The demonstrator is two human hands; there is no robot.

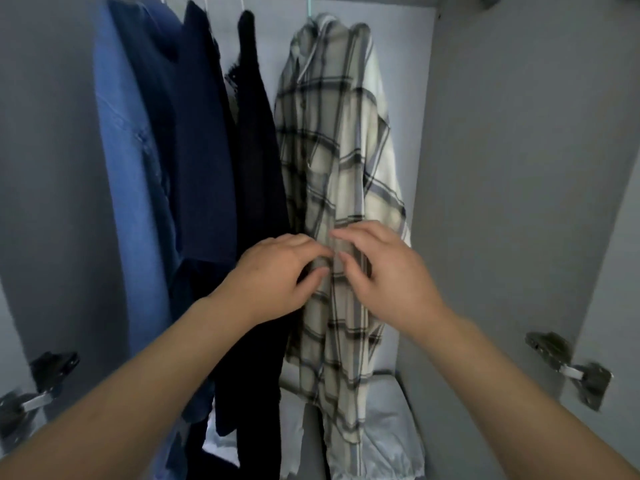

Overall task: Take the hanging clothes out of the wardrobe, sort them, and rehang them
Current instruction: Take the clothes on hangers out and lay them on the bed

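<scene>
Shirt in plaid hangs rightmost on its hanger, beside the black garment; our left hand and right hand pinch its front with curled fingers, seemingly straightening; next we would lift the hanger off.

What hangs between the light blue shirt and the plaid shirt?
Head view: a navy garment and a black garment hang between the light blue shirt and plaid shirt.

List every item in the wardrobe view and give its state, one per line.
Cream plaid shirt: hanging on teal hanger, front pinched by both hands.
Black garment: hanging.
Navy garment: hanging.
Light blue shirt: hanging.
Left hand: pinching plaid shirt.
Right hand: pinching plaid shirt.
</scene>
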